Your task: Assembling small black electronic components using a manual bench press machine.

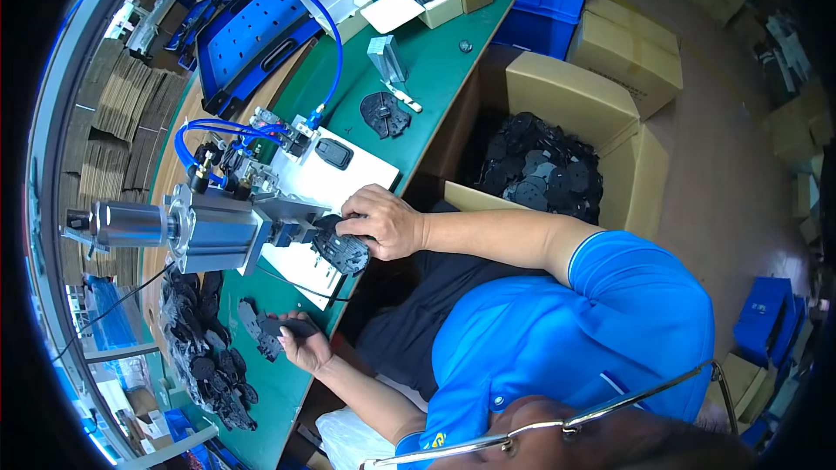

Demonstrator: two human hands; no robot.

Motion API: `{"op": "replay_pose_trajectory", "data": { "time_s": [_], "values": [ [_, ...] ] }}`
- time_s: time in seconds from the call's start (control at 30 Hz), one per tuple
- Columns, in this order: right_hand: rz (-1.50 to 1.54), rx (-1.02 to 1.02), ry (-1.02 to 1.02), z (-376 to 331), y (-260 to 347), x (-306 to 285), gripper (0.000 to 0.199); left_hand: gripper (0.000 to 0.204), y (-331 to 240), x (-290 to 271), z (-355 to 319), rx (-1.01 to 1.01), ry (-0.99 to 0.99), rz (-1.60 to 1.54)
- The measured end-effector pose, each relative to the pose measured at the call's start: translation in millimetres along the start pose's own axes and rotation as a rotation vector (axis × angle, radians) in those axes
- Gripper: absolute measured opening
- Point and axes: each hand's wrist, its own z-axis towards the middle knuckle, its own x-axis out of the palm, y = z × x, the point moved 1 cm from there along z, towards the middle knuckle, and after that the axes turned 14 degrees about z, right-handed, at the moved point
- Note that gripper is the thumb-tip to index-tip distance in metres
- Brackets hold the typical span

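My right hand [383, 222] is closed on a black ribbed plastic part [344, 252] at the front of a metal pneumatic press [218, 231]. The press head covers the part's far end. Lower in the view, my left hand [305, 346] pinches a flat dark plastic piece [299, 326] between thumb and fingers above the green table [283, 387]. Beside it lie more black plastic pieces [259, 328]. A black oval part [333, 154] sits on the press's white base plate [309, 178].
A long pile of black parts [209, 365] lies on the table. An open carton [566, 83] of black parts stands beside my right arm. Blue air hoses [335, 35] arch over the bench. A metal block [385, 58] and a black part [385, 115] rest farther up the table.
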Motion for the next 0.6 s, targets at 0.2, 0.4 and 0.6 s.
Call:
{"op": "replay_pose_trajectory", "data": {
  "time_s": [0.2,0.4,0.6],
  "values": [
    [-0.027,-0.014,0.051,8,3,-6,0.051,0.024,5,32,2,0.113,-0.412,0.158],
    [-0.061,0.011,0.09,10,11,-13,0.05,0.023,19,65,2,0.114,-0.523,0.412],
    [-0.042,0.025,0.136,18,12,-19,0.045,0.029,28,121,13,0.103,-0.521,0.564]
  ]
}}
